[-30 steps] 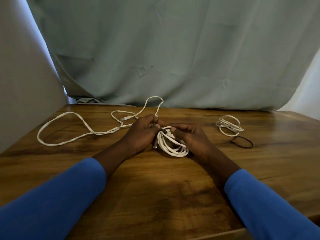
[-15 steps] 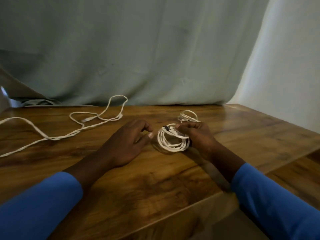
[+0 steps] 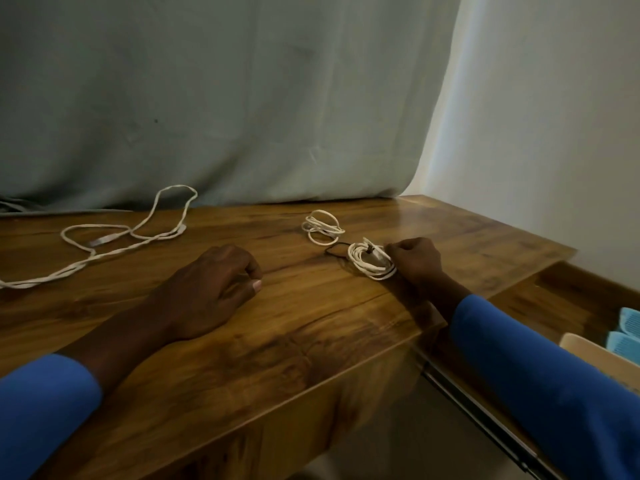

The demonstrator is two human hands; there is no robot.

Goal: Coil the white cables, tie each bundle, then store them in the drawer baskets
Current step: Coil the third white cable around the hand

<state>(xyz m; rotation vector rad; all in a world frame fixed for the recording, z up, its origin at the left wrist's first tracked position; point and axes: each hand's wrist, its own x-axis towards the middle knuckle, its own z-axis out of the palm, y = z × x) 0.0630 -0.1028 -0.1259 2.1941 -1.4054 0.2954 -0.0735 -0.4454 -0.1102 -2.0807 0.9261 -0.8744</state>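
I am wearing bright blue sleeves. White cables are lying on my brown, dark-streaked wood-grain bench, a black band beside them. A plain grey-green curtain is hanging behind.

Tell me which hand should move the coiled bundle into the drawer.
Right. The right hand grips the coiled bundle, and the open drawer lies on its side. The left hand rests loosely curled on the table, holding nothing, farther off.

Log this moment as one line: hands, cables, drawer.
left hand rests on table, empty | right hand grips coiled cable | black band beside it | second coil behind | long cable uncoiled, left | drawer open, right
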